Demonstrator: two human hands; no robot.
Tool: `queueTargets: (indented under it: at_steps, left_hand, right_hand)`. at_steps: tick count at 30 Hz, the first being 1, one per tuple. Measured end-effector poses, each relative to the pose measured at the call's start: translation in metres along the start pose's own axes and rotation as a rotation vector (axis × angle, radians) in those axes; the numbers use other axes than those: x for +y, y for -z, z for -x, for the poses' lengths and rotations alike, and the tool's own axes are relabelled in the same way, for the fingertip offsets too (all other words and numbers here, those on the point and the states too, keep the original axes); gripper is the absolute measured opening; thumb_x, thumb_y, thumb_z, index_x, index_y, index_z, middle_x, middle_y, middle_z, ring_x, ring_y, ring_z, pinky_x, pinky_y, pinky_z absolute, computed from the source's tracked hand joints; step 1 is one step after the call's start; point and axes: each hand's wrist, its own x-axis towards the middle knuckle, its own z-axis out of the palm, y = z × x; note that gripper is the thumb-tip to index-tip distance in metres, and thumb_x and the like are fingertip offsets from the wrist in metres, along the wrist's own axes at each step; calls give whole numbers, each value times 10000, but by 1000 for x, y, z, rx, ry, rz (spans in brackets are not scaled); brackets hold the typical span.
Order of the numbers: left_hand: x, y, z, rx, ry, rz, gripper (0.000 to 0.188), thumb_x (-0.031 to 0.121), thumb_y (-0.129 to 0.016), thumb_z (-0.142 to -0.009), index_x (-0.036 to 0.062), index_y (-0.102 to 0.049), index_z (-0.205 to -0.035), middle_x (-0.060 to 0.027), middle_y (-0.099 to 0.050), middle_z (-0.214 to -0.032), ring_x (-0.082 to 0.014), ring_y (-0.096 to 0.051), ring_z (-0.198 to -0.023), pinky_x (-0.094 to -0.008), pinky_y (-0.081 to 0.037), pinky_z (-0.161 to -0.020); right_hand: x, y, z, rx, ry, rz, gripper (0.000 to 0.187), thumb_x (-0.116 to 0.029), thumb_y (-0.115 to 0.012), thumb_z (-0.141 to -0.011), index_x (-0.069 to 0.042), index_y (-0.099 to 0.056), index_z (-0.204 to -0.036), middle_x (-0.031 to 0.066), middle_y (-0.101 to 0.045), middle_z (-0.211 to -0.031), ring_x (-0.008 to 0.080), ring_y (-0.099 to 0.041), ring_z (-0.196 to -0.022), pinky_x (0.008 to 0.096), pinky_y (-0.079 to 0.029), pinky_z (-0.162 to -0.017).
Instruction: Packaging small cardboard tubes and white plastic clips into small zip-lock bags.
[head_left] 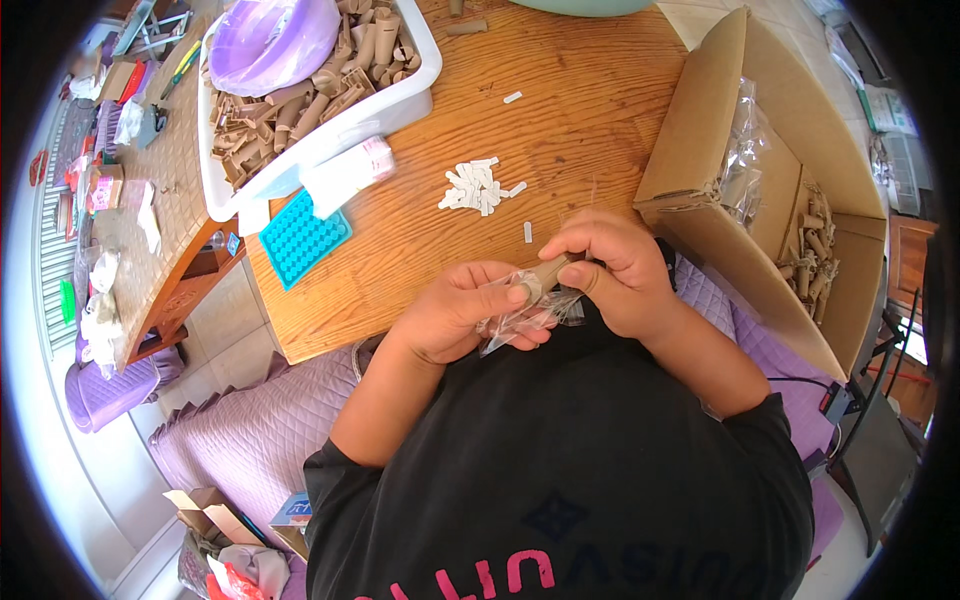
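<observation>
A small brown cylindrical piece [547,275] is held between both hands at the table's near edge, partly inside a clear plastic bag [503,328]. My left hand [455,308] is closed round the bag and the lower end of the piece, its thumb pressed on top. At the upper end, the thumb and fingers of my right hand [627,275] pinch the piece and the bag's edge. Just beyond the hands lies a loose pile of small white strips [472,187] on the wooden table [560,140]. One single strip [528,232] is close to my right fingertips.
A white bin [428,75] full of brown pieces, with a purple bowl [270,45] on them, stands far left. Near it lie a white packet [345,180] and a teal moulded tray [305,242]. On the right, an open cardboard box [690,135] holds bagged brown pieces.
</observation>
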Motion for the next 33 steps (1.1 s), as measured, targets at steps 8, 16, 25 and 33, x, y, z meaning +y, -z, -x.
queueTargets:
  at_steps: [8, 16, 25, 33]
  left_hand:
    - [0, 6, 4, -28, 28, 6, 407, 304, -556, -856, -51, -531, -1053, -178, -628, -897, -224, -647, -742, -296, -543, -646]
    - [-2, 6, 2, -16, -8, 56, 361, 262, -558, -858, -53, -534, -1033, -188, -624, -912, -225, -646, -755, -303, -545, -656]
    - [2, 2, 3, 67, -111, 81, 314, 202, -573, -850, -54, -533, -1028, -191, -621, -931, -227, -644, -780, -312, -541, -695]
    - [5, -4, 1, 136, -164, -46, 300, 118, -640, -793, -43, -550, -1030, -141, -629, -918, -197, -627, -798, -283, -512, -721]
  right_hand:
    - [2, -7, 0, 28, 67, 48, 148, -150, -590, -800, -22, -562, -867, 63, -505, -737, 161, -471, -644, 271, -375, -583]
    - [4, -5, 0, -47, -50, 45, 230, -171, -599, -809, -18, -544, -972, 59, -511, -809, 138, -476, -718, 250, -387, -635]
    - [0, 16, 12, 67, -365, -227, 266, -96, -624, -799, -15, -515, -1028, 23, -524, -904, 78, -492, -807, 207, -410, -702]
    - [-3, 11, 9, 123, -254, -59, 166, 16, -628, -766, -8, -544, -908, 19, -555, -819, 59, -511, -729, 198, -426, -646]
